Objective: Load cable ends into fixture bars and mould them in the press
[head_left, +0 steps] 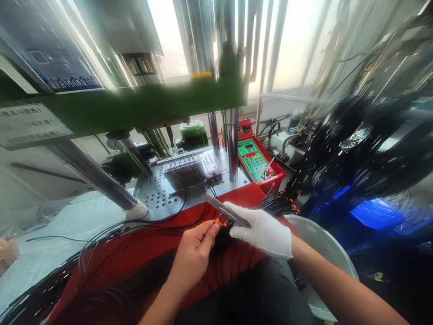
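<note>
My bare left hand (196,248) pinches a small orange cable end (217,220) between thumb and forefinger. In a white glove, my right hand (262,228) grips a flat metal bar (219,206) that slants up to the left. The orange piece sits close against the bar's lower side, with a second orange bit beside it. Whether they are joined to the bar I cannot tell. Beyond my hands, a metal mold block (184,169) with a row of fittings and black cables rests on the perforated press plate (158,198).
Steel columns (232,149) and a green crossbeam (152,106) stand ahead. A red control box (259,158) is right of the press. Black cables with orange ends (280,203) lie on the red table (135,253). A whitish tub (338,253) stands at right; another person's hand (7,255) shows far left.
</note>
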Tool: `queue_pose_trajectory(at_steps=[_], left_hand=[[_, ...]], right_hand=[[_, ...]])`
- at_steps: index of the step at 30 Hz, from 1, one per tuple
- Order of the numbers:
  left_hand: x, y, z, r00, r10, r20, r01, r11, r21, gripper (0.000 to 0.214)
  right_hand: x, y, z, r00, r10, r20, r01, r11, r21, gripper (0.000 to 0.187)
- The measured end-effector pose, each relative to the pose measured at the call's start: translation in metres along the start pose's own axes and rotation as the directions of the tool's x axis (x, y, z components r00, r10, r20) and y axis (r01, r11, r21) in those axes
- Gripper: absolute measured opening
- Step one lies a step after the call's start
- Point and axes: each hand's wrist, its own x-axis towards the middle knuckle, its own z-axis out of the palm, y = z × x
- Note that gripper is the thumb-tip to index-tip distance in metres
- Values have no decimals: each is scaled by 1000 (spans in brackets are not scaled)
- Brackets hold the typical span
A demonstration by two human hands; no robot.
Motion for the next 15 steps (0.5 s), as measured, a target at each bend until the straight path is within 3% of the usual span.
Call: queue_pose_trajectory(at_steps=[4,6,10,12,15], left_hand=[[6,-1,9,988,109,-113,-87,979,185,28],[12,-3,11,990,122,-71,-105,972,208,30],[28,-14,7,992,117,42,-123,970,209,35],[40,-20,-2,991,128,-35,-117,970,211,31],[65,-30,-26,950,71,-304,-27,989,146,41]], right_hand=[[0,5,1,1000,-8,-8,8,999,34,62],[0,8,-1,1000,18,10,-18,999,36,63],[9,25,-10,960,240,141,-248,968,39,60],[20,37,-16,929,350,120,-344,936,-69,50],[41,54,-24,890,455,-30,-438,834,-336,32]])
